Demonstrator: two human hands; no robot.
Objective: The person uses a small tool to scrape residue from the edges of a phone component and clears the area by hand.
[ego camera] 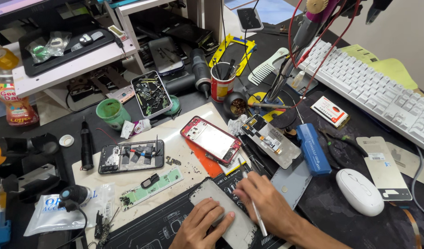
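Down at the near edge of the table (359,216), the person has a grey phone panel (230,216) lying flat on a dark printed work mat (161,226). The left hand (200,228) is spread over the panel's near end, fingers flat and pressing down rather than curled round anything, so it pins the piece without gripping it. The right hand (267,203) is closed on a thin white tool (254,207), held like a pen, with its upper end up by the panel's far right edge (I cannot tell whether it actually touches).

The panel looks thin, light and stiff, with a smooth face that would slide under a loose palm; I would judge it easy to bend or crack if pressed in the middle, so the long edges and corners seem the safer places to hold. The tool is slim and light, best pinched near its working end.

Just beyond the hands lie a red phone frame (211,139), tilted on a pale mat, and an opened dark phone (131,157) to its left with its insides showing. A green strip with small parts (152,186) sits near them. To the right are a blue box (313,148), a white mouse (359,191) and a white keyboard (373,90), well apart from the work. A red cup of tools (222,85) stands further back.
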